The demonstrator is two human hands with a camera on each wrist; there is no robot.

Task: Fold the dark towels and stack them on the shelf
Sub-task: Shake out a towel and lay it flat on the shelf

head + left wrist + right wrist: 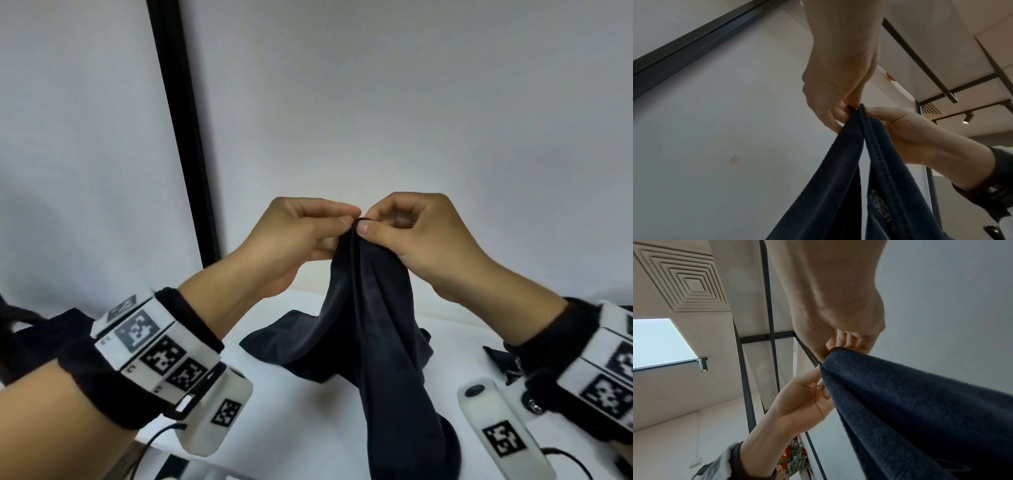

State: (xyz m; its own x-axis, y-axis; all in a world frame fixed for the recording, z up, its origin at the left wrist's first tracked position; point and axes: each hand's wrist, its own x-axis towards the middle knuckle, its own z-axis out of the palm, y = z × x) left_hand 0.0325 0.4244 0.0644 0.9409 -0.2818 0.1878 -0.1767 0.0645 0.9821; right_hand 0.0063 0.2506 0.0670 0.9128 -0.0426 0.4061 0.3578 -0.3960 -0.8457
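Both hands, left hand (301, 233) and right hand (414, 233), pinch the dark towel (376, 325) corners together; soft, limp, light; hold hemmed edges.

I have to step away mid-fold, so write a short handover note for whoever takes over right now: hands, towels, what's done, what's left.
Left hand: pinches the top edge of the dark towel, held up in the air.
Right hand: pinches the same top edge, right beside the left, so the two held corners meet.
Towel: hangs down from both hands in long folds over the white table.
Second towel: lies crumpled on the table behind the hanging one, unfolded.
Done: the first towel is brought together corner to corner.
Left: finish folding it, fold the second, stack both on the shelf. No shelf with folded towels shows in these views.
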